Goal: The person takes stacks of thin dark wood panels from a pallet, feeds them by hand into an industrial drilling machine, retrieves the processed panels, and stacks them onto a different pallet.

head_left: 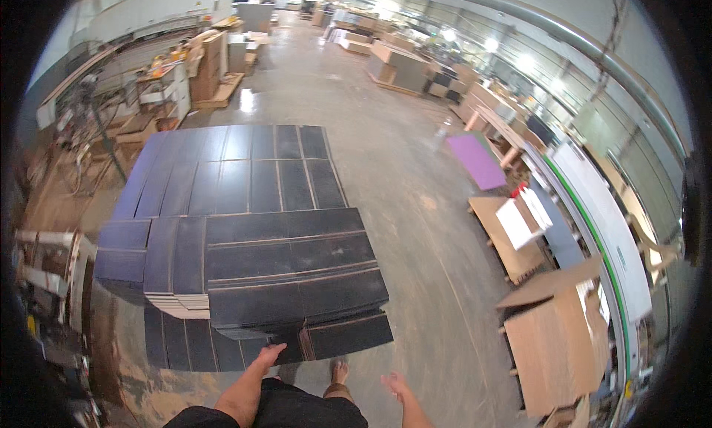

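My left hand is low in front of me, close to the near edge of a large stack of dark boards. Its fingers point to the right and nothing shows in them; whether they touch the boards I cannot tell. Off to the right, over the floor, my right hand is held out with its fingers apart and holds nothing. The boards lie flat in neighbouring piles of uneven height, black to bluish, with thin brown lines between them. Several pale board edges show at the stack's left front.
Concrete floor runs along the stack's right side. Farther right are wood-coloured panels, a white box-like piece, a purple board and a long machine with a green strip. Brown panels on a pallet stand at the back left.
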A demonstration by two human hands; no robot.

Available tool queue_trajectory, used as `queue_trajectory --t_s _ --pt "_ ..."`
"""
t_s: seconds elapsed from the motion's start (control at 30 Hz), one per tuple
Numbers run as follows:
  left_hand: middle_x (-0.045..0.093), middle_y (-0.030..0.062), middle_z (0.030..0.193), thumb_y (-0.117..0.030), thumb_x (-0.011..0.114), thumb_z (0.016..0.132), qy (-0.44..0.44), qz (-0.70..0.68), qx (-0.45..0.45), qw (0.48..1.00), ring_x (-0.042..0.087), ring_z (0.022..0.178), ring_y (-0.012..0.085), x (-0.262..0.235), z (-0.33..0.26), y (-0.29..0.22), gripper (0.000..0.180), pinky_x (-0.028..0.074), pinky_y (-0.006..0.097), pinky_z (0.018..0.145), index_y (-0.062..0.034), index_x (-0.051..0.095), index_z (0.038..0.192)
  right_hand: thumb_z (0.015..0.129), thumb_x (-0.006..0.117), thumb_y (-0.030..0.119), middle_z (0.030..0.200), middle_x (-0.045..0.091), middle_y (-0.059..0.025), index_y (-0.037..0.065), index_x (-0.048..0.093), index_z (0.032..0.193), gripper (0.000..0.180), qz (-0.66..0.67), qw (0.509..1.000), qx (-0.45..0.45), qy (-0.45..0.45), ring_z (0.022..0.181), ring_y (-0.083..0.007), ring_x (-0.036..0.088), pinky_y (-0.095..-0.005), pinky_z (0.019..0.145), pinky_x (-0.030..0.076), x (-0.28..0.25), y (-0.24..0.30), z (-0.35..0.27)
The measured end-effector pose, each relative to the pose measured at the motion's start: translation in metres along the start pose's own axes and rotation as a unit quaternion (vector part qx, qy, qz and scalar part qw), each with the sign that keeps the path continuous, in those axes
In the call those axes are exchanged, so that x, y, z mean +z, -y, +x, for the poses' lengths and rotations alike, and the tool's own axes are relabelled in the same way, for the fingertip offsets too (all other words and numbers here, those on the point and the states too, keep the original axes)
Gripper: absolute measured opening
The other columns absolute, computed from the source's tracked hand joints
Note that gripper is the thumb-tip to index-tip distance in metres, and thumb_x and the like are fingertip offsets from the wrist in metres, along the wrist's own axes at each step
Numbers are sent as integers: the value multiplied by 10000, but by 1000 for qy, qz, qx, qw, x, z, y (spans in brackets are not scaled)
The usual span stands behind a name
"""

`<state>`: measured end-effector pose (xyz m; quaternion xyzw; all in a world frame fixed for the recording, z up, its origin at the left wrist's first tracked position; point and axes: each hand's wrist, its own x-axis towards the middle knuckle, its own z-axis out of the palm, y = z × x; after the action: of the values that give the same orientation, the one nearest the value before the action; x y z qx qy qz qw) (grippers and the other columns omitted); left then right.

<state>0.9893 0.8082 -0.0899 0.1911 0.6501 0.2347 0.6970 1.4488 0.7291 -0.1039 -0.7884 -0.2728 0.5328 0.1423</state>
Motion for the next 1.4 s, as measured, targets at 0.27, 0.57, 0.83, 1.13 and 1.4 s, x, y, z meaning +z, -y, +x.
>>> queue_trajectory --t_s 0.27,0.57,0.83,1.13,1.4 --pt "498 125 1375 -461 779 726 -29 -106 -49 993 443 1279 284 99 49 -15 881 374 404 1024 13 425 1378 663 835 441 1309 512 -198 -36 351 1409 1009 -162 984 -64 36 1110 -297 552 -423 788 487 -65 144 141" --pt "568 162 1301 -446 804 708 -158 25 67 985 528 1217 293 135 136 34 893 420 351 1010 35 424 1357 632 879 380 1372 489 -117 60 322 1442 1034 -124 960 64 241 1243 -301 464 -413 1000 392 -33 256 144" --pt "515 216 1292 -558 803 607 -274 -37 -44 960 468 1227 328 166 147 86 1054 377 390 1024 27 394 1382 802 715 223 1197 611 -127 21 568 1262 523 17 938 -67 339 1078 -298 561 -404 969 418 -26 210 206" --pt "369 160 1415 -440 761 725 -191 -294 -53 935 446 1230 299 202 85 35 997 405 399 960 6 231 1443 829 697 289 1153 614 -148 1 562 1249 527 33 951 52 304 1070 -290 558 -414 961 431 -50 275 166" --pt "412 160 1429 -641 675 739 -152 -357 -44 921 415 1291 316 210 60 27 936 335 410 1049 -23 413 1391 836 698 300 1243 545 -155 -17 498 1301 597 -26 939 4 344 1143 -289 503 -405 996 398 -38 280 142"
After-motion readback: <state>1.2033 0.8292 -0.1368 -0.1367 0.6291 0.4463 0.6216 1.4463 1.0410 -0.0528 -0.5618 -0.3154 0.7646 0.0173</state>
